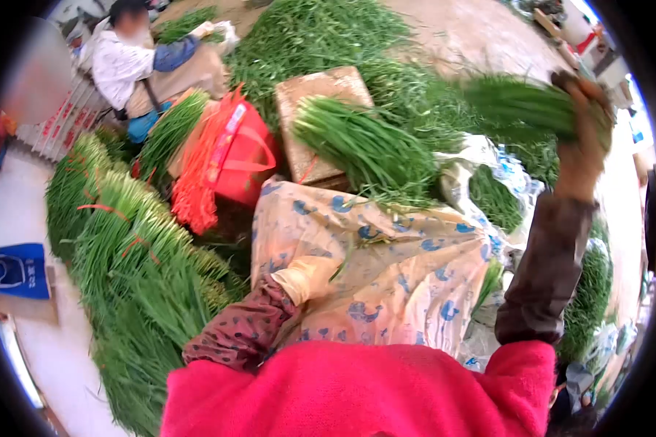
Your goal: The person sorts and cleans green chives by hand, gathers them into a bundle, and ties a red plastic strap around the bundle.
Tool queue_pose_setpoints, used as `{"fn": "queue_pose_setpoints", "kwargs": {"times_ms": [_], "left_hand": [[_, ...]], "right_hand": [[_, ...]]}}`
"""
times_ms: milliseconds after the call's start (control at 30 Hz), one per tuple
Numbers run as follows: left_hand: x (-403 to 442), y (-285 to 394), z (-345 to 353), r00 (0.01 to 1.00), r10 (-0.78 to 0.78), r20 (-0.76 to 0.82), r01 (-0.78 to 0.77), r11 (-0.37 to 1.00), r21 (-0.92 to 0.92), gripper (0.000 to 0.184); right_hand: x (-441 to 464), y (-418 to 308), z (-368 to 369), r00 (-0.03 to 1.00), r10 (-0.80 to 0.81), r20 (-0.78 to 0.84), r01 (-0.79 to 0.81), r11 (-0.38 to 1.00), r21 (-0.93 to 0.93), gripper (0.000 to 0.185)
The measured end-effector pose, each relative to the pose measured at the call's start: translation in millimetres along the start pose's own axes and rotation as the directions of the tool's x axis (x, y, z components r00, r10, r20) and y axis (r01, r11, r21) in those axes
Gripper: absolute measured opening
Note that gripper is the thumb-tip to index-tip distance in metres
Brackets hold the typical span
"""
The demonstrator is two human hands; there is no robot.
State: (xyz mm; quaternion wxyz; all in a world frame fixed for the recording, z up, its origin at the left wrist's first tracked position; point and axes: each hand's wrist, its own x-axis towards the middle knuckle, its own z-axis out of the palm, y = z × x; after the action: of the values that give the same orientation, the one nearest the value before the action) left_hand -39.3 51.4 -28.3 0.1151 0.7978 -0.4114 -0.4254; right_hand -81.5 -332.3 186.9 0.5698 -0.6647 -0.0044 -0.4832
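My right hand point(587, 127), in a brownish glove, is raised at the upper right and closed round a bunch of green chives point(521, 105). The leaves point left and are smeared by motion. Low over my lap, my left hand point(307, 278) wears a pale glove and rests against a whale-patterned cloth point(386, 291). A thin green blade shows beside its fingers, which blend into the cloth, so their grip is unclear. Ahead of the cloth, a loose bunch of chives point(364, 138) lies across a tan block point(321, 84), white stems to the left.
Tied chive bundles point(135, 240) are heaped at my left. A red bag point(244, 156) carries orange-red ties point(197, 182). Loose chives point(321, 33) pile up ahead, and plastic bags point(455, 171) lie at the right. Another person point(127, 65) sits at the upper left.
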Motion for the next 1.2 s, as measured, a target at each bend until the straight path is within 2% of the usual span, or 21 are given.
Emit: {"fn": "queue_pose_setpoints", "kwargs": {"times_ms": [33,67,100,133,200,233,267,333,400,467,600,667,800,867,900,967,1000,1033,1067,1133,1200], "left_hand": [[-3.8,6.3,-8.6,0.999,0.018,0.026,-0.020,0.997,0.081,0.049],[-5.3,12.0,-19.5,0.998,0.049,0.051,-0.057,0.984,0.168,0.053],[-7.8,11.6,-30.6,0.996,0.077,-0.033,-0.071,0.987,0.143,0.057],[-10.5,12.5,-46.5,0.987,0.099,-0.123,-0.084,0.989,0.119,0.062],[-18.0,33.7,-109.6,0.981,0.170,-0.092,-0.143,0.958,0.250,0.079],[-15.3,26.1,-124.4,0.961,0.225,-0.161,-0.234,0.972,-0.034,0.085],[-16.1,23.6,-140.5,0.939,0.246,-0.239,-0.314,0.898,-0.308,0.092],[-7.8,38.5,-173.1,0.852,0.438,-0.288,-0.512,0.578,-0.636,0.107],[9.7,49.6,-188.8,0.651,0.578,-0.492,-0.739,0.336,-0.584,0.116],[47.3,52.9,-180.6,0.641,0.549,-0.537,-0.738,0.248,-0.628,0.115],[66.5,58.1,-139.4,0.699,0.535,-0.474,-0.496,-0.115,-0.861,0.099],[63.2,70.5,-135.1,0.712,0.529,-0.462,-0.486,-0.105,-0.868,0.075],[59.2,85.0,-138.9,0.749,0.343,-0.566,-0.585,-0.057,-0.809,0.050],[44.4,85.8,-148.1,0.882,0.164,-0.442,-0.461,0.099,-0.882,0.041],[37.1,87.2,-145.3,0.833,0.101,-0.544,-0.551,0.058,-0.832,0.026],[40.3,59.8,-138.2,0.783,-0.014,-0.622,-0.622,-0.058,-0.781,0.027],[39.3,35.3,-138.3,0.754,0.066,-0.654,-0.653,-0.038,-0.756,0.031],[45.9,25.9,-133.3,0.676,0.048,-0.735,-0.720,-0.172,-0.673,0.033],[51.9,17.0,-127.4,0.593,0.008,-0.805,-0.766,-0.303,-0.567,0.034],[58.2,1.3,-111.8,0.677,-0.014,-0.736,-0.712,-0.267,-0.649,0.039],[66.3,-7.6,-102.9,0.749,-0.069,-0.659,-0.663,-0.111,-0.741,0.062]], "right_hand": [[19.8,12.2,-11.2,0.998,0.056,0.035,-0.038,0.922,-0.385,0.017],[25.3,18.9,-7.2,0.991,0.081,0.102,-0.016,0.854,-0.521,0.019],[39.7,43.4,-16.8,0.978,0.080,0.193,0.018,0.888,-0.460,0.021],[36.1,25.2,-1.0,0.948,0.243,0.207,-0.186,0.948,-0.258,0.023],[35.4,2.9,19.9,0.857,0.346,0.381,-0.282,0.935,-0.214,0.025],[32.4,-1.9,31.5,0.795,0.392,0.463,-0.330,0.920,-0.214,0.027],[29.4,-0.9,41.8,0.710,0.446,0.545,-0.358,0.895,-0.267,0.029],[8.5,11.2,65.0,0.596,0.419,0.685,-0.517,0.853,-0.072,0.031],[-10.0,30.8,84.4,0.500,0.308,0.809,-0.635,0.766,0.102,0.029],[-29.5,44.8,105.7,0.453,0.260,0.853,-0.710,0.683,0.169,0.030],[-60.5,44.4,142.5,0.555,0.392,0.734,-0.699,0.698,0.156,0.035],[-71.3,46.4,157.3,0.766,0.434,0.474,-0.475,0.879,-0.036,0.038],[-66.4,57.5,164.2,0.844,0.142,0.517,-0.006,0.967,-0.256,0.045],[-65.4,69.3,161.1,0.866,0.137,0.480,-0.105,0.990,-0.093,0.051],[-73.1,77.2,160.5,0.879,0.277,0.390,-0.290,0.957,-0.025,0.064],[-99.0,83.7,156.0,0.717,0.484,0.502,-0.442,0.872,-0.209,0.089],[-122.1,75.8,154.4,0.521,0.578,0.628,-0.345,0.816,-0.464,0.100],[-139.2,59.1,148.5,0.368,0.638,0.676,-0.466,0.756,-0.460,0.094],[-174.5,76.8,152.0,0.398,0.588,0.704,-0.540,0.771,-0.339,0.075],[-206.1,89.5,155.8,0.203,0.562,0.802,-0.896,0.436,-0.079,0.055],[-219.9,96.7,151.8,0.202,0.672,0.712,-0.921,0.377,-0.095,0.041]]}}
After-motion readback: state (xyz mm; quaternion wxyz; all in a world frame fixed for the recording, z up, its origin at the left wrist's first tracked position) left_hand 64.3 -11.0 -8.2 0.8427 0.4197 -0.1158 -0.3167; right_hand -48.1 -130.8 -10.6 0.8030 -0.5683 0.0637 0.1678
